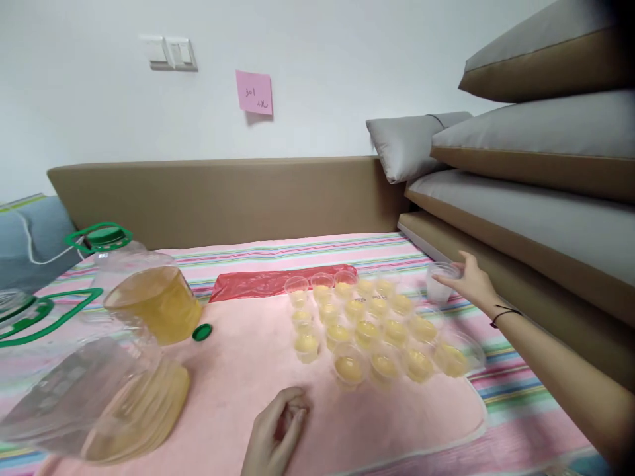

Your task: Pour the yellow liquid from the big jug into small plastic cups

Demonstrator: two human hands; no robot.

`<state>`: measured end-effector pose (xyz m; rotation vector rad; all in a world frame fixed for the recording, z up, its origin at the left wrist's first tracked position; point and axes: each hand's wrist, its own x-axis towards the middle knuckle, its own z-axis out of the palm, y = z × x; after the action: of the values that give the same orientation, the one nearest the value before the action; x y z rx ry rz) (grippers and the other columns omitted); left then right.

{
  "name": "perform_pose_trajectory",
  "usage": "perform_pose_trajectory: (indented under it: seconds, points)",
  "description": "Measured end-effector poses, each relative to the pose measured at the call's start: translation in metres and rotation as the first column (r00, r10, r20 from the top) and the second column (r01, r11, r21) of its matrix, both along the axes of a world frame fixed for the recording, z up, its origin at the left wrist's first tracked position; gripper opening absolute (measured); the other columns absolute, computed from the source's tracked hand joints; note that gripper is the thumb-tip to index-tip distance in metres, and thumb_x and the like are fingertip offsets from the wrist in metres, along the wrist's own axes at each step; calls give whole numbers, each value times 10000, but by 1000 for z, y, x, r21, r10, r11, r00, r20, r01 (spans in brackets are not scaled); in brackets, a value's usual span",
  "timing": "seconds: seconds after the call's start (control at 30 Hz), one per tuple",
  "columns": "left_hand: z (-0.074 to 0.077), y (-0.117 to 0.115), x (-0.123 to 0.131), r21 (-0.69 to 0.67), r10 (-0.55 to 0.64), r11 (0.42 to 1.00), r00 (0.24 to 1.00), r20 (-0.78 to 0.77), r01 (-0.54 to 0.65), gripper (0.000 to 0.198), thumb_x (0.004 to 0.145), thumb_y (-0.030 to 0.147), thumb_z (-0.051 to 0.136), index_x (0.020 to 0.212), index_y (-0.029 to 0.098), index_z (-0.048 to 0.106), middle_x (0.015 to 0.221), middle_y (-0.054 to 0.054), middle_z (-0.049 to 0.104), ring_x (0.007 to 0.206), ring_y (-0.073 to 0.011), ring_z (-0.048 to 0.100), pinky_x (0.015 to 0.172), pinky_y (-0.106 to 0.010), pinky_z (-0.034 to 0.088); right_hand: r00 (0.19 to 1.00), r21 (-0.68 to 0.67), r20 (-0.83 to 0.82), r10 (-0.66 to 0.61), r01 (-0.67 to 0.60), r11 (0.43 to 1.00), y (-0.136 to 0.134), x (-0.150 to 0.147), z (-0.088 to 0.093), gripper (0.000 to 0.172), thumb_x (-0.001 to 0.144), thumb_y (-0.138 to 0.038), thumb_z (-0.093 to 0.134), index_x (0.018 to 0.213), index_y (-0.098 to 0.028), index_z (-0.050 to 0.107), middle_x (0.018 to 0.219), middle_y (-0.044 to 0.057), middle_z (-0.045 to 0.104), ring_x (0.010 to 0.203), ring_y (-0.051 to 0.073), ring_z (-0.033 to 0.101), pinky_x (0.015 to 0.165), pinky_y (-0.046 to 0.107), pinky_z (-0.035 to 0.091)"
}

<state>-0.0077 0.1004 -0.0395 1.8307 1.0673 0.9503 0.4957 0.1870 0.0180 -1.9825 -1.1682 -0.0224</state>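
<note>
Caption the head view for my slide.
Right hand at a translucent plastic cup, left hand curled near cups of yellow liquid.

The right arm stretches well forward, its bare forearm [565,377] slanting nearer and rightward from the thin black bracelet [502,317] at the wrist. Just beyond and left of that bracelet, the right hand [470,281] is turned with its back partly upward, the thumb pointing left, spread from the fingers; one finger lifts upward. The left hand [266,430] lies well left of the bracelet and nearer the body, its fingers [292,395] curled loosely inward and the thumb bent so its tip nearly meets them, leaving a small hollow.
</note>
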Motion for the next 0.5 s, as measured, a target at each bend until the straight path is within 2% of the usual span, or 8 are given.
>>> perform_pose_trajectory:
  seconds: [0.1, 0.27, 0.37, 0.5]
  points:
    - [2, 0, -1, -2, 2, 1000, 1000, 8, -2, 261, 921, 406, 492, 1012, 204, 630, 822, -41, 687, 781, -168, 662, 724, -232, 518, 999, -56, -32, -37, 36, 998, 0, 1, 5, 1017, 631, -559, 737, 1452, -141, 308, 1260, 224, 635, 1121, 420, 610, 897, 480, 478]
    - [1, -1, 1, -29, 41, 999, 998, 45, -40, 278, 895, 433, 527, 1015, 209, 640, 831, -41, 695, 793, -178, 660, 735, -240, 518, 997, -4, -55, -58, 58, 998, -1, 0, 15, 1033, 612, -516, 759, 1447, -122, 297, 1232, 206, 652, 1135, 378, 614, 938, 475, 475]
    - [7, -3, 5, -66, 96, 994, 993, 74, -91, 305, 869, 473, 550, 988, 211, 651, 822, -39, 695, 796, -184, 653, 751, -249, 516, 996, 6, -59, -66, 66, 998, -4, -2, 18, 1090, 602, -504, 766, 1466, -85, 248, 1226, 214, 652, 1112, 363, 629, 920, 464, 490]
    - [15, -5, 9, -82, 133, 988, 988, 74, -127, 329, 843, 504, 571, 970, 213, 659, 804, -34, 693, 782, -186, 653, 743, -249, 518, 997, -9, -47, -65, 64, 998, -9, -4, 18, 1118, 610, -542, 751, 1487, -112, 206, 1195, 187, 670, 1066, 343, 648, 877, 451, 508]
